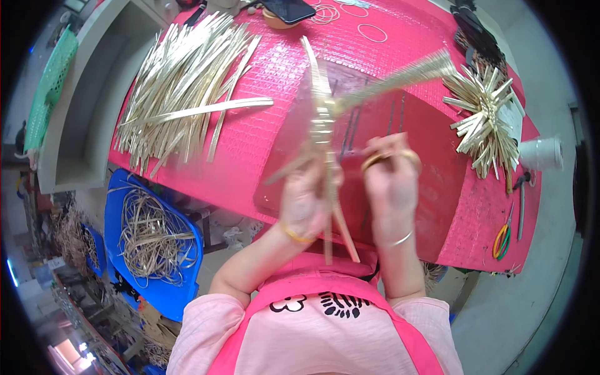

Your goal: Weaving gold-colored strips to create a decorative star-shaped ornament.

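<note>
My left hand (pixel 306 194) is closed around the lower part of a partly woven piece of flat gold strips (pixel 322 128). Loose strip ends fan out from it upward, to the upper right and down toward my apron. To the right, my right hand (pixel 391 178) is raised over the dark red board (pixel 431 169), fingers curled and blurred by motion. A yellowish curved band (pixel 374 159) shows at those fingers; whether it is a strip or something else I cannot make out. The right hand is apart from the woven piece.
A heap of loose gold strips (pixel 181 87) covers the left of the pink table (pixel 262 134). Crossed strip bundles (pixel 484 119) lie at the right, near a white thread spool (pixel 541 154) and scissors (pixel 502 240). A blue bin (pixel 194 269) holds tangled strips. A phone (pixel 289 9) lies at the back.
</note>
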Action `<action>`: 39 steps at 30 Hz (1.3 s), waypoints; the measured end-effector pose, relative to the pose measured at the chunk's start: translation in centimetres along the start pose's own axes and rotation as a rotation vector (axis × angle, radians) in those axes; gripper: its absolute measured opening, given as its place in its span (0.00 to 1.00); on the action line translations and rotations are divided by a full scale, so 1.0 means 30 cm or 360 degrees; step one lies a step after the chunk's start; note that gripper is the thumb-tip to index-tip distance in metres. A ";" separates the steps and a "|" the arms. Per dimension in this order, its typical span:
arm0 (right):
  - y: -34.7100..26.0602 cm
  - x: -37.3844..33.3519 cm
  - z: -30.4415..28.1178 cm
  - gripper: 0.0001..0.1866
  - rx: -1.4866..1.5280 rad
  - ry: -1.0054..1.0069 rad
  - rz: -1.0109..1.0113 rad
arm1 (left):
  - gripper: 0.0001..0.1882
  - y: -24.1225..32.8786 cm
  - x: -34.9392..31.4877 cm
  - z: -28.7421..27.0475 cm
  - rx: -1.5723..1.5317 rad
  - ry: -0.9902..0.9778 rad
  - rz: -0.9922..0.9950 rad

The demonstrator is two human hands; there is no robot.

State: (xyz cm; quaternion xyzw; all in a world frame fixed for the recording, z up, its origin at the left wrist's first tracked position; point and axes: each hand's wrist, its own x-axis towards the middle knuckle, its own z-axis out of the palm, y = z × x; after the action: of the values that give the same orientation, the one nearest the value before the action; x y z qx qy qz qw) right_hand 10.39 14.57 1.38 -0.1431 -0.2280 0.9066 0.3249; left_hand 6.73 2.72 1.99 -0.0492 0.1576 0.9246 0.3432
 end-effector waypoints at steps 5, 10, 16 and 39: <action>-0.199 0.030 -0.058 0.06 -0.1666 -0.0570 -0.0004 | 0.07 0.151 0.022 -0.008 0.0810 0.0022 0.0066; -0.264 0.045 -0.080 0.14 -0.2945 -0.1118 0.0216 | 0.10 0.069 0.007 0.052 0.0959 0.0165 0.0115; -0.371 0.028 -0.004 0.22 -0.2633 -0.1017 -0.0232 | 0.13 -0.098 0.028 0.114 0.1135 0.0056 0.0057; -0.282 0.156 0.111 0.17 -0.3151 -0.1540 -0.0197 | 0.09 0.593 0.273 -0.196 0.4257 0.0172 0.1357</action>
State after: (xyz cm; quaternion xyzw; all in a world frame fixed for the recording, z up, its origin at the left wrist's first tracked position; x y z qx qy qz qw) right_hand 9.98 22.36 7.98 0.0416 -0.9631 0.2655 -0.0120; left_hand -11.15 -6.85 -0.62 0.3262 0.9220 0.1057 -0.1799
